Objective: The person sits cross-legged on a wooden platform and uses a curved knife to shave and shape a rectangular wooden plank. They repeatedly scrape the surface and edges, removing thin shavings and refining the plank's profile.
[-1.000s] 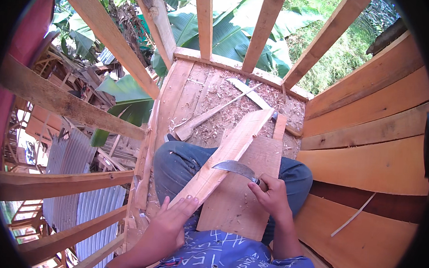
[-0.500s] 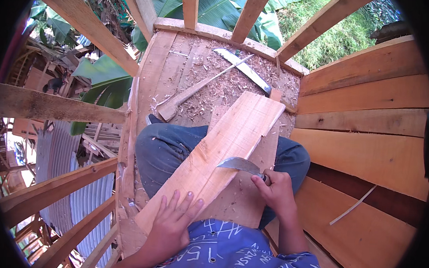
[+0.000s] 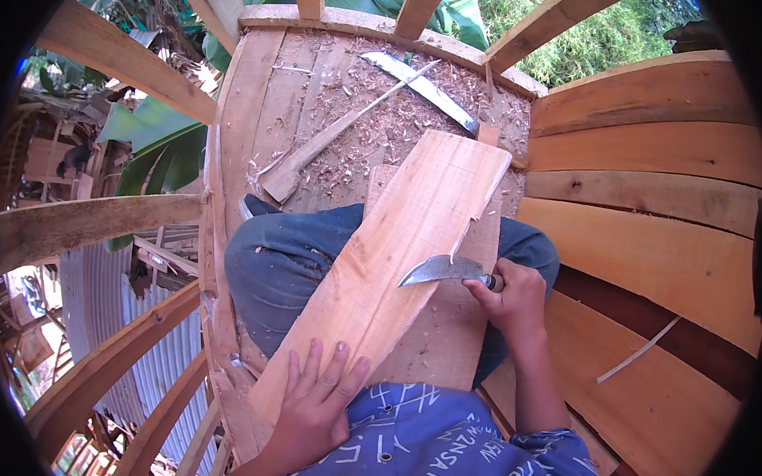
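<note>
A long pale plank slants across my lap, its far end up and to the right. My left hand lies on its near end, fingers spread flat on the wood. In my right hand is a knife with a short, curved blade, gripped by its handle. The blade lies across the plank's right edge, tip pointing left. Just beyond the blade, that edge is rough, with a small notch and a thin sliver. A wider board sits beneath the plank.
On the shaving-strewn floor ahead lie a long machete-like blade and a tapered wooden stick, crossing at its thin end. Wooden rails border the left, with corrugated sheets below. A plank wall stands at the right.
The view has shifted slightly. My right hand has moved a little forward and the knife has turned, its handle end now farther from me. My left hand still rests on the plank.
</note>
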`<action>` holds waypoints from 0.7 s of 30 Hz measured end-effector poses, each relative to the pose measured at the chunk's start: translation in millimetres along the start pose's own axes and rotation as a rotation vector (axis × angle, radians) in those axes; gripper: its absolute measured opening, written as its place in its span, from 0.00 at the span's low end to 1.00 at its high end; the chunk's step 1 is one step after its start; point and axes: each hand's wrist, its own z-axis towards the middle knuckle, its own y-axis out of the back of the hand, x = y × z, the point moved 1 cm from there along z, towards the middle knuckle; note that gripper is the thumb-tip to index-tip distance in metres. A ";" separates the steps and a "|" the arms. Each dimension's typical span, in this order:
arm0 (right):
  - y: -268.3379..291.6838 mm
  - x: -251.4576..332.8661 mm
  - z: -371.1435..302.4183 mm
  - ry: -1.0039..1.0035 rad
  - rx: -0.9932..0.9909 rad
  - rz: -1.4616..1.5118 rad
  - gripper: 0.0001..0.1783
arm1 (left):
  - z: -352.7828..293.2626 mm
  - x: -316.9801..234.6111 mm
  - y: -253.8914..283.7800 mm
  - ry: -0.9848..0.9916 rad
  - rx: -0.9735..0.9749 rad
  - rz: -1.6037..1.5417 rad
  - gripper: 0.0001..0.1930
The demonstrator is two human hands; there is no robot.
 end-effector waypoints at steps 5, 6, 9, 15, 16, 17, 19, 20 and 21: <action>-0.6 -4.4 15.5 0.069 -0.118 -0.024 0.37 | 0.5 4.3 0.6 -0.003 0.007 -0.013 0.35; 1.4 -6.3 19.9 0.012 -0.104 -0.036 0.37 | 1.3 4.9 1.1 -0.010 0.008 -0.011 0.35; 6.1 -12.1 30.4 -0.063 -0.107 -0.061 0.36 | 1.5 6.5 0.7 -0.024 0.003 -0.013 0.35; 10.6 -5.2 26.0 -0.081 -0.075 -0.038 0.34 | 2.0 9.6 2.0 -0.035 0.000 -0.040 0.35; 17.5 -1.4 21.1 -0.140 -0.031 0.005 0.33 | 2.0 11.1 2.2 -0.046 0.006 -0.038 0.35; 19.1 2.7 16.8 -0.187 0.024 0.055 0.33 | -0.7 12.7 1.5 -0.040 0.009 -0.033 0.35; 21.4 2.1 8.7 -0.208 0.126 0.211 0.31 | -3.1 14.7 1.4 -0.028 0.005 -0.041 0.35; 23.5 1.9 3.1 -0.229 0.173 0.287 0.29 | -3.2 15.7 2.1 -0.030 0.010 -0.047 0.35; 26.1 5.7 -2.6 -0.195 0.181 0.272 0.29 | -2.5 15.8 2.1 -0.031 0.012 -0.051 0.35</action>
